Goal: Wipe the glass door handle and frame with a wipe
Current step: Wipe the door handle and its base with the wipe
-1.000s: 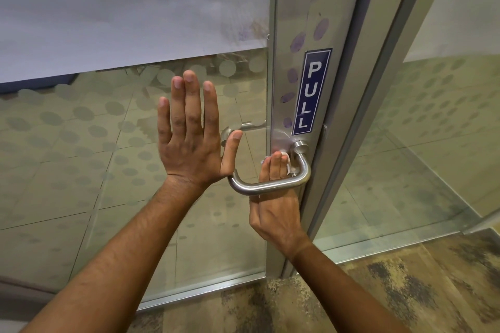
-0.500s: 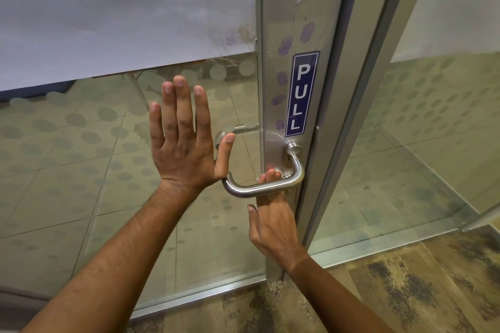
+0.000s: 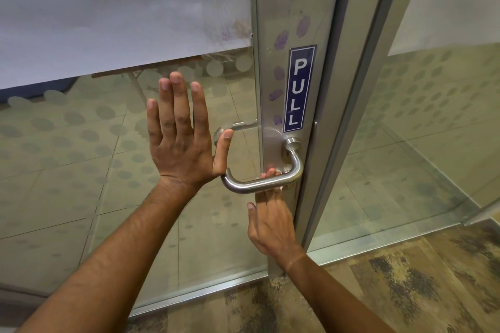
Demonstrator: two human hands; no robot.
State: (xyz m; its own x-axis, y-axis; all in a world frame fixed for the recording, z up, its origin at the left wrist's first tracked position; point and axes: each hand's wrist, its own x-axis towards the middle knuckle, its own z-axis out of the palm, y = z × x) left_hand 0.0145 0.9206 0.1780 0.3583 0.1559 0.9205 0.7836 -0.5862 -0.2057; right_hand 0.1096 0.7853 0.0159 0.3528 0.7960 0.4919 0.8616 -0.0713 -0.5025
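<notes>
Behind the glass door [image 3: 113,176] your left hand [image 3: 181,149] lies flat and open, while your right hand [image 3: 270,222] reaches under the handle [image 3: 259,185], its grip on any wipe hidden.

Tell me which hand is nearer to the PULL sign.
Right. The right hand is directly below the PULL sign, fingers reaching up behind the handle on the metal frame. The left hand is spread flat on the glass, off to the sign's left.

blue PULL sign [image 3: 299,89], patterned carpet [image 3: 405,292]
</notes>
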